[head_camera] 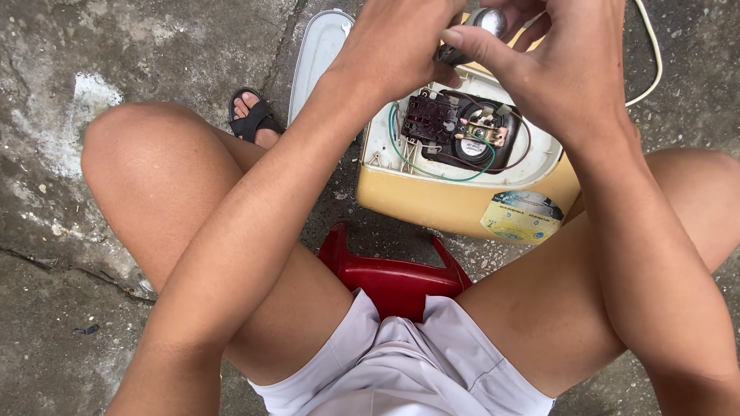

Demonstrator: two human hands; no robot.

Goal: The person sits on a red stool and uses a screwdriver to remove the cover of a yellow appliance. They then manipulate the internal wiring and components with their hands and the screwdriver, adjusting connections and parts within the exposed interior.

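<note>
1. Both hands meet above the opened yellow appliance (462, 204), which lies on the concrete floor (116, 85).
2. The left hand (397, 46) and right hand (563, 65) together pinch a small grey metal part (487, 21).
3. A white cover (320, 54) lies just beside the appliance, and a red stool (393, 281) stands near it.

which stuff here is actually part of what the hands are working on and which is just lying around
In hand:
- left hand and right hand, together gripping a small metal part
- yellow appliance, opened
- its exposed wiring and switch block

Lying about:
- white cover panel on the concrete
- white cord
- red stool
- black sandal
</note>
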